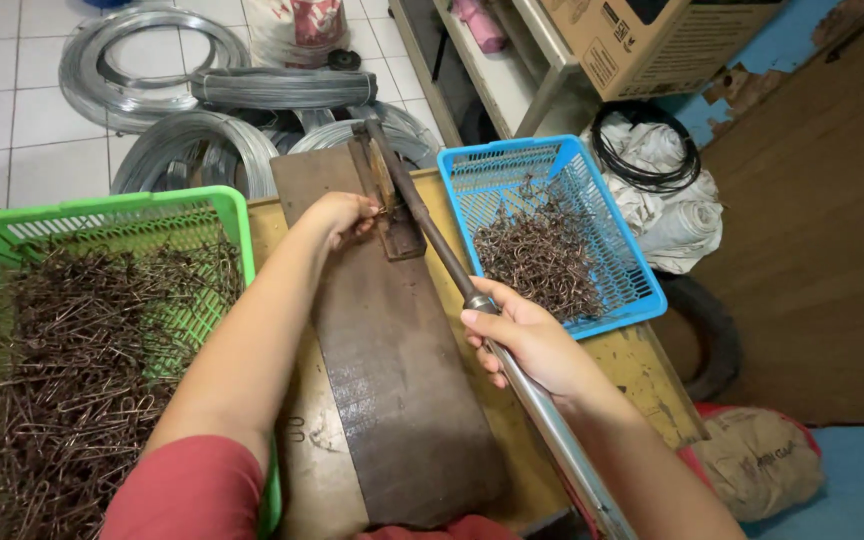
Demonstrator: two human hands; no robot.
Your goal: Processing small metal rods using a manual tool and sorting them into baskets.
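Your left hand (340, 215) reaches forward to the jig (392, 205), a small block fixed near the far end of the dark steel plate (392, 380); its fingers are curled together and pinched at the jig's edge, on a small wire piece that is too small to make out clearly. Your right hand (527, 340) is wrapped around the lever (447, 265), a long metal bar that runs from the jig back toward you on a slant; the fingers are clamped on the bar near its middle, where the dark rod meets a brighter tube.

The plate lies lengthwise on a worn yellow bench (642, 370). At your left, touching the bench edge, stands a green basket (237, 215) heaped with brown bent wire pieces (72, 370). At your right, on the bench's far corner, sits a blue basket (632, 270), tilted a little, with a smaller heap of hooks (542, 255) of the same brown wire.

Beyond the bench, coils (152, 60) of grey wire lie on the white tiled floor. A cardboard box (652, 40) rests on a shelf at the upper right, and a black cable loop (647, 150) lies on white cloth below it.
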